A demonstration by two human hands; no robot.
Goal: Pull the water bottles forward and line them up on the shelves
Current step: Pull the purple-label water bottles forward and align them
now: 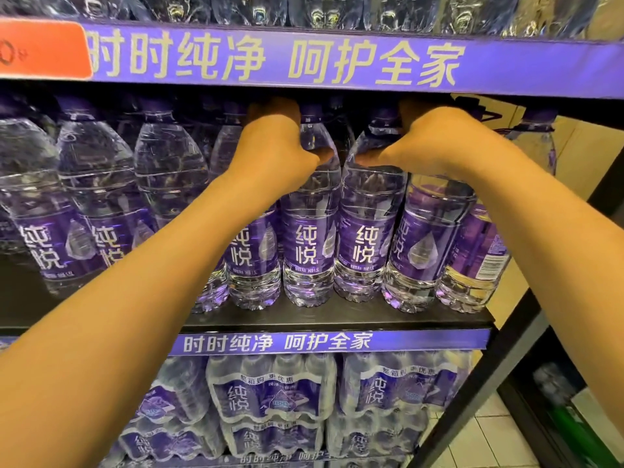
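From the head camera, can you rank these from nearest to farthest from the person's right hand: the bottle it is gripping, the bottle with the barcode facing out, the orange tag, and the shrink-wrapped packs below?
1. Gripped bottle, under the right hand, held at its neck.
2. Barcode bottle, at the row's right end, same shelf.
3. Shrink-wrapped packs, on the shelf below.
4. Orange tag, far left on the upper shelf edge.

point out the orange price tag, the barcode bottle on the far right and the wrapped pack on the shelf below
orange price tag (44, 50): head view, middle of its orange face
barcode bottle (479, 244): head view, purple label beside the barcode
wrapped pack (270, 396): head view, printed purple front panel
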